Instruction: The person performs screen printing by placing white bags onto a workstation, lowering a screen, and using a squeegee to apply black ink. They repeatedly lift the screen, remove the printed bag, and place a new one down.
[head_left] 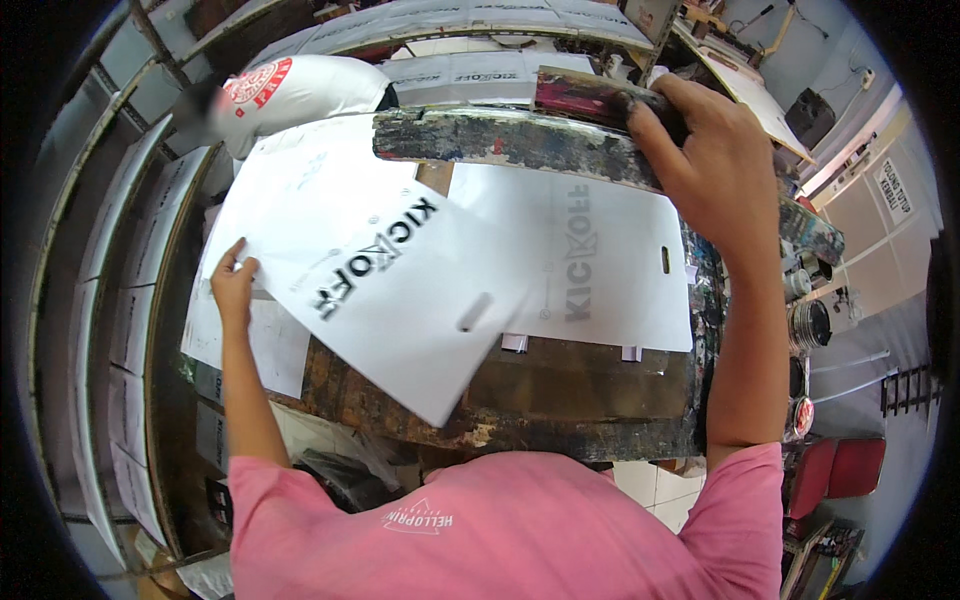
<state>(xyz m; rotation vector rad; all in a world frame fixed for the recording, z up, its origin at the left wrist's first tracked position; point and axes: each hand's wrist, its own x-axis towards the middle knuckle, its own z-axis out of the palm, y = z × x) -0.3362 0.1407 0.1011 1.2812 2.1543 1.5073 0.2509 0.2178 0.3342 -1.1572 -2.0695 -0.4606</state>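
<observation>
My left hand pinches the edge of a white flat bag with bold black print and a punched handle slot. The bag slants across the work table, its near right corner slightly blurred. To its right a second white bag lies flat, faint grey print and a handle slot on it. My right hand is closed round the end of a squeegee with a dark, ink-stained grip. Just below the squeegee runs the paint-crusted bar of a printing frame; whether my fingers also grip it is hidden.
More white sheets lie under the held bag at the left. A person in a white shirt is at the far left. Racks of printed sheets stand along the left side. Tins and a red chair are at the right.
</observation>
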